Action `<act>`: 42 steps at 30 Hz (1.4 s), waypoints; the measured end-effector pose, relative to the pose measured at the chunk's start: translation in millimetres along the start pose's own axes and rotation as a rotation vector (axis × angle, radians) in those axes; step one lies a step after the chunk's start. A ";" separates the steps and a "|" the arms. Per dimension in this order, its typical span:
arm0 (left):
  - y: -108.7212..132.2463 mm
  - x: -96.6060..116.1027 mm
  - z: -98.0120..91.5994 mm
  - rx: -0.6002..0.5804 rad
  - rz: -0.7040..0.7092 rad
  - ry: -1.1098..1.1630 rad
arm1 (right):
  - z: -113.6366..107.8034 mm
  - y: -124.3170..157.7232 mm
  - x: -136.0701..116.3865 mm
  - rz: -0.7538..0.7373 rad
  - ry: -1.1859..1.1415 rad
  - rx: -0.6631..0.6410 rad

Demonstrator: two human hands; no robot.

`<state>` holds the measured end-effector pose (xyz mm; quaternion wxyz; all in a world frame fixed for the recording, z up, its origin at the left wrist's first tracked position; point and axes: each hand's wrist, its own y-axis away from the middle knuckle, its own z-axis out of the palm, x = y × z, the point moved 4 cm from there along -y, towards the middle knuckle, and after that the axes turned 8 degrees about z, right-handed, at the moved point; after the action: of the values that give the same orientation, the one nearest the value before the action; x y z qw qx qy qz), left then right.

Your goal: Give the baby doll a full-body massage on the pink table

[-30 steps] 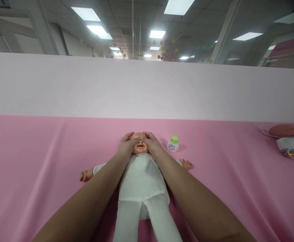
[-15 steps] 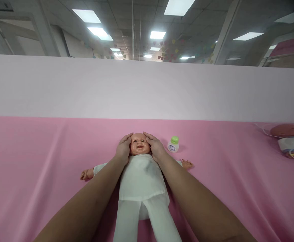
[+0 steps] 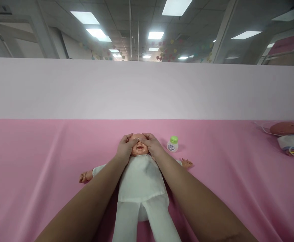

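Observation:
A baby doll (image 3: 142, 183) in white clothes lies on its back on a pink cloth, arms spread and head away from me. My left hand (image 3: 125, 146) is wrapped round the left side of its head, and my right hand (image 3: 153, 145) round the right side. Both thumbs lie across the doll's face, meeting near the bridge of the nose and covering the eyes. The mouth shows below them. A small clear bottle (image 3: 172, 144) with a green cap stands to the right of my right hand.
The pink cloth (image 3: 48, 151) ends at a white wall panel (image 3: 141, 90). At the far right lie a second doll (image 3: 286, 128), partly cut off, a white and blue cloth item (image 3: 291, 143), and thin tubing with a yellow piece.
Both thumbs have moved inward from the sides of the doll's head onto its face, over the eyes. The view has shifted very slightly.

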<state>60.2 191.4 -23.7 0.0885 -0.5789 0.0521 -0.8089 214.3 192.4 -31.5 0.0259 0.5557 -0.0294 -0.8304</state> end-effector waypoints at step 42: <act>0.3 1.9 -5.0 0.047 -0.058 0.041 | -4.7 -3.1 3.7 0.036 -0.125 -0.067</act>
<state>54.9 190.6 -23.6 0.0773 -0.5613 0.0181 -0.8238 217.2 195.1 -37.0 0.0575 0.5009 -0.0133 -0.8635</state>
